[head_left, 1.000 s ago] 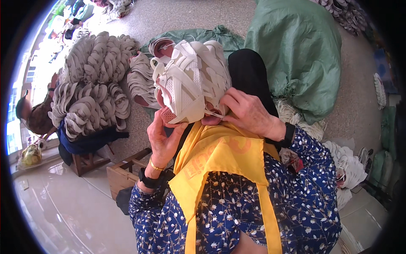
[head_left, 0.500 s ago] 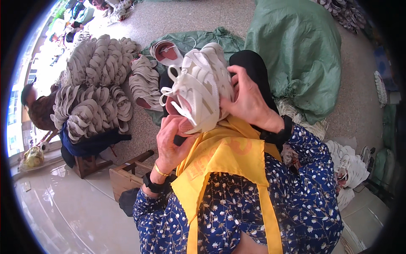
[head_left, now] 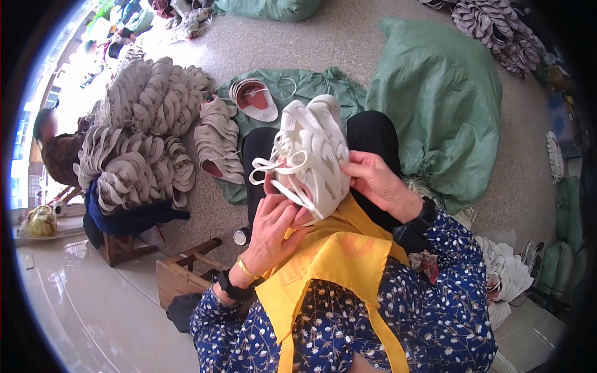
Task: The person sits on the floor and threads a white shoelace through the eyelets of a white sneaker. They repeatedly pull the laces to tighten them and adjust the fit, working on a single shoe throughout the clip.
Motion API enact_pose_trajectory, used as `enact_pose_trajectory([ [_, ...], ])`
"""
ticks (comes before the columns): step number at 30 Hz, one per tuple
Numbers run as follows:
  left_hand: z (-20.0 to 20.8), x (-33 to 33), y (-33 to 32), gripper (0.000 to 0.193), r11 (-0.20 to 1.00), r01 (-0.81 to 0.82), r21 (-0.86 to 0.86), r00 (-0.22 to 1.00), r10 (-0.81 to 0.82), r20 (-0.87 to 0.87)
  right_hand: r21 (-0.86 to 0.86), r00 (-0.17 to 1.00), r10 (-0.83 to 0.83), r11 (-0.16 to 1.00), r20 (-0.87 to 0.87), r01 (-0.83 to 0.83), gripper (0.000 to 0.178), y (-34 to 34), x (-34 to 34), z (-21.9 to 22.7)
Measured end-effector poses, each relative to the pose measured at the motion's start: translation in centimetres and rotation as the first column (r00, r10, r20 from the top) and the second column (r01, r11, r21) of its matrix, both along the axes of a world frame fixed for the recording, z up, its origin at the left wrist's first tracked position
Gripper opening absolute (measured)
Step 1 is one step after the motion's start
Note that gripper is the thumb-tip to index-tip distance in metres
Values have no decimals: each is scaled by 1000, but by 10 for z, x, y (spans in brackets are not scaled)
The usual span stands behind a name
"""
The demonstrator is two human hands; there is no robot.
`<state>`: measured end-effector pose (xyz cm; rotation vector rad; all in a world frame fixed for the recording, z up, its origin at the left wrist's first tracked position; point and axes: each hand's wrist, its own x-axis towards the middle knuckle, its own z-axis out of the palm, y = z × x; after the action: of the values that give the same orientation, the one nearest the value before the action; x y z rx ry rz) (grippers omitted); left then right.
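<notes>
Between my hands, over my lap, is a white lace-up shoe upper [head_left: 336, 155] with its laces tied in a bow and a pink lining. I cannot tell whether more uppers are nested inside it. My left hand [head_left: 270, 233] is closed at its collar, fingertips at the pink opening. On the right side edge, my right hand [head_left: 379, 186] pinches the upper between thumb and fingers. A yellow apron [head_left: 336, 248] lies beneath. Beyond my knees, a single white upper with red lining [head_left: 258, 102] rests on a green woven sheet [head_left: 298, 81].
A row of nested uppers [head_left: 217, 140] lies left of my knee, beside large grey piles [head_left: 137, 155] on a stool. At right bulges a green sack [head_left: 435, 112]. A wooden stool [head_left: 180, 273] and a small can [head_left: 241, 236] are near my left arm. Another person [head_left: 59, 152] sits far left.
My view has shifted, so the surroundings sit lower in the picture. My right hand has come down along the upper's side, its spread fingers now drawn into a pinch. Both hands keep the upper.
</notes>
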<state>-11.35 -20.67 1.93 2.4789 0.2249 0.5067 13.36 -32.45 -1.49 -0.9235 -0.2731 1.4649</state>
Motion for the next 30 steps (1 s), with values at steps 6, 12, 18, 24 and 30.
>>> enact_pose_trajectory([
  [6,2,5,2,47,995,-84,-60,995,87,48,110,997,79,991,-11,-77,46,20,-13,24],
  [12,28,11,5,45,994,-103,-21,992,105,67,181,994,110,977,16,-111,55,22,-16,41],
  [18,29,13,17,48,894,-132,-428,840,330,430,355,992,42,935,-118,3,61,27,12,52],
  [24,41,63,47,38,72,53,-996,931,357,75,453,983,95,891,-156,-14,76,27,37,61],
  [30,34,96,94,47,-168,394,-904,907,232,353,499,986,125,865,-112,-53,65,54,75,46],
])
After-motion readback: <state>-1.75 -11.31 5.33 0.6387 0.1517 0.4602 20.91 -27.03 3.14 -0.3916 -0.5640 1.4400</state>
